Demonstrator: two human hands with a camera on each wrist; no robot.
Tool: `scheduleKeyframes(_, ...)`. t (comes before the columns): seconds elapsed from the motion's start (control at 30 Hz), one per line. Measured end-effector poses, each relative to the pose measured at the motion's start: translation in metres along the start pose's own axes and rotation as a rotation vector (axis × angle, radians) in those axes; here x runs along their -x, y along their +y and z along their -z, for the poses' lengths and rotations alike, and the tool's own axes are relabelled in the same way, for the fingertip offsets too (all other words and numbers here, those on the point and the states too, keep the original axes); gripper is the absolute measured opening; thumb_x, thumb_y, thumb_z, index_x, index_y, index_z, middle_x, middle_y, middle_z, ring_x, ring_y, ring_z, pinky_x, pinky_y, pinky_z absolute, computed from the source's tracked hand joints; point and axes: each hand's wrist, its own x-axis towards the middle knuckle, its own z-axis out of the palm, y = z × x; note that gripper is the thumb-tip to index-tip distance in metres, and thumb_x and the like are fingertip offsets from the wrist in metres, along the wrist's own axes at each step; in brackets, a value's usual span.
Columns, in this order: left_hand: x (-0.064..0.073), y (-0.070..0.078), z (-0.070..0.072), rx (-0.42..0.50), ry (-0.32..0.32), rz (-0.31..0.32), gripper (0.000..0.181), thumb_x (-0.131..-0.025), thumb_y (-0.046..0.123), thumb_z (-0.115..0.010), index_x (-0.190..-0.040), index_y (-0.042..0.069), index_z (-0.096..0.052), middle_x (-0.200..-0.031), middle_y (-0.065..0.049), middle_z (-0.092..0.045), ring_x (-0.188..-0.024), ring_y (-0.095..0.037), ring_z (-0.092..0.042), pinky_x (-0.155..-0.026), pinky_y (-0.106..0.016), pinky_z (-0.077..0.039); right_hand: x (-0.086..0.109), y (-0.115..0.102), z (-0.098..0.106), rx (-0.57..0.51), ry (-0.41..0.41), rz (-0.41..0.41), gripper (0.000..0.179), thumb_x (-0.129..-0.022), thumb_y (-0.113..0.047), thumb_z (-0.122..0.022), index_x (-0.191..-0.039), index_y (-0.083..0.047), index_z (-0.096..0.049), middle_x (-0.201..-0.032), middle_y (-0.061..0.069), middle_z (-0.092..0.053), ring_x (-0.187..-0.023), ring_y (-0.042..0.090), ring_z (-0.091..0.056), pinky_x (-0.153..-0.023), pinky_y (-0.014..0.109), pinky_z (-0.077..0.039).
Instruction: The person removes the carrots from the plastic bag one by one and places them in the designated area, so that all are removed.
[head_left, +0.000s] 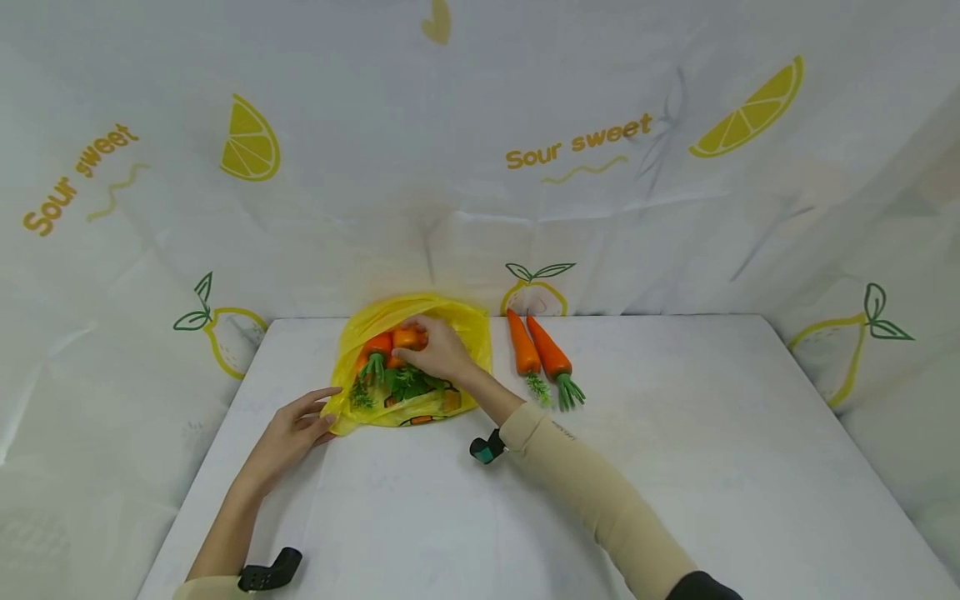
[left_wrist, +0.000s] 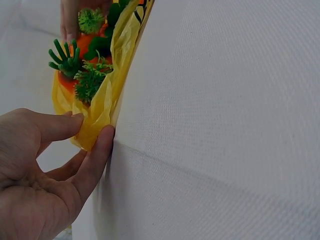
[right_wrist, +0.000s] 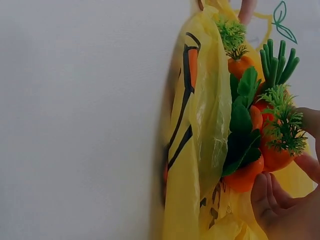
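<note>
A yellow plastic bag [head_left: 476,333] lies with its mouth toward me, holding several orange carrots with green tops. At its near left corner my left hand [head_left: 296,429] pinches the film between thumb and fingers; the left wrist view shows the pinched bag edge [left_wrist: 95,125] close up. My right hand [head_left: 438,346] reaches into the mouth, its thumb and fingers around an orange carrot [right_wrist: 275,156] with a feathery green top. Beside it sit a carrot with thick green stalks [head_left: 377,343] and dark green leaves [right_wrist: 242,117]. The bag's depth is hidden.
Two carrots lie side by side right of the bag, one with a feathery top [head_left: 523,346], one with stalky greens [head_left: 551,350]. The white table [head_left: 675,433] meets a white curtain [head_left: 360,208] printed with lemons at its back edge.
</note>
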Motion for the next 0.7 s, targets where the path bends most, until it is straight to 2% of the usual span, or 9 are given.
scheduleKeyframes(0.1,0.000,0.000,0.000,0.003,0.001,0.004,0.053,-0.110,0.016,-0.065,-0.160,0.008,-0.051,-0.154,-0.036,-0.050,-0.126,-0.038,-0.070,-0.090,-0.026,-0.067,0.001,-0.001,-0.002,0.048,0.017,-0.014,0.051,-0.099,-0.031,-0.081,-0.144,-0.011,-0.066,-0.145,0.013,-0.070,-0.128,0.033,-0.068,-0.108,0.050,-0.059)
scheduleKeyframes(0.17,0.000,0.000,0.000,0.005,0.000,0.004,0.053,-0.110,0.016,-0.065,-0.160,0.008,-0.051,-0.154,-0.036,-0.050,-0.126,-0.037,-0.070,-0.090,-0.026,-0.067,0.002,-0.002,-0.003,0.080,0.033,-0.012,0.051,-0.099,-0.033,-0.081,-0.143,-0.012,-0.066,-0.143,0.012,-0.072,-0.123,0.030,-0.070,-0.102,0.045,-0.061)
scheduleKeyframes(0.23,0.000,0.000,0.000,0.006,0.000,0.001,0.052,-0.110,0.016,-0.065,-0.160,0.008,-0.052,-0.154,-0.036,-0.050,-0.126,-0.037,-0.070,-0.090,-0.026,-0.067,0.003,-0.002,-0.003,0.101,0.049,-0.003,0.050,-0.098,-0.032,-0.082,-0.142,-0.011,-0.066,-0.136,0.012,-0.074,-0.105,0.025,-0.070,-0.089,0.036,-0.060)
scheduleKeyframes(0.3,0.000,0.000,0.000,0.005,0.000,0.000,0.052,-0.110,0.017,-0.065,-0.160,0.008,-0.052,-0.153,-0.035,-0.050,-0.126,-0.037,-0.070,-0.090,-0.026,-0.067,0.004,-0.002,-0.003,0.114,0.070,0.006,0.049,-0.098,-0.031,-0.083,-0.140,-0.011,-0.068,-0.128,0.012,-0.076,-0.086,0.019,-0.063,-0.076,0.028,-0.053)
scheduleKeyframes(0.37,0.000,0.000,0.001,0.004,0.000,0.001,0.052,-0.110,0.016,-0.065,-0.160,0.008,-0.052,-0.153,-0.035,-0.051,-0.125,-0.036,-0.070,-0.090,-0.025,-0.067,0.005,-0.003,-0.002,0.115,0.090,0.015,0.048,-0.097,-0.030,-0.084,-0.138,-0.010,-0.069,-0.124,0.013,-0.078,-0.075,0.014,-0.056,-0.069,0.023,-0.047)
scheduleKeyframes(0.43,0.000,0.001,0.001,0.003,0.001,0.004,0.052,-0.110,0.016,-0.065,-0.160,0.009,-0.052,-0.153,-0.035,-0.051,-0.125,-0.036,-0.070,-0.090,-0.025,-0.067,0.006,-0.003,-0.002,0.116,0.104,0.022,0.047,-0.096,-0.030,-0.085,-0.137,-0.010,-0.070,-0.121,0.013,-0.078,-0.070,0.012,-0.053,-0.066,0.022,-0.046)
scheduleKeyframes(0.57,0.000,0.000,0.001,0.005,0.000,0.008,0.052,-0.110,0.016,-0.065,-0.160,0.009,-0.052,-0.153,-0.035,-0.051,-0.125,-0.036,-0.070,-0.091,-0.025,-0.067,0.009,-0.003,0.000,0.102,0.106,0.021,0.046,-0.096,-0.027,-0.085,-0.135,-0.010,-0.070,-0.126,0.012,-0.078,-0.080,0.017,-0.063,-0.074,0.027,-0.054)
scheduleKeyframes(0.7,0.000,-0.001,0.001,0.007,-0.003,0.009,0.053,-0.110,0.017,-0.065,-0.160,0.009,-0.051,-0.153,-0.035,-0.051,-0.125,-0.036,-0.071,-0.091,-0.026,-0.067,0.011,0.001,0.004,0.053,0.083,-0.001,0.047,-0.096,-0.023,-0.085,-0.137,-0.010,-0.068,-0.131,0.013,-0.075,-0.099,0.027,-0.069,-0.087,0.035,-0.059)
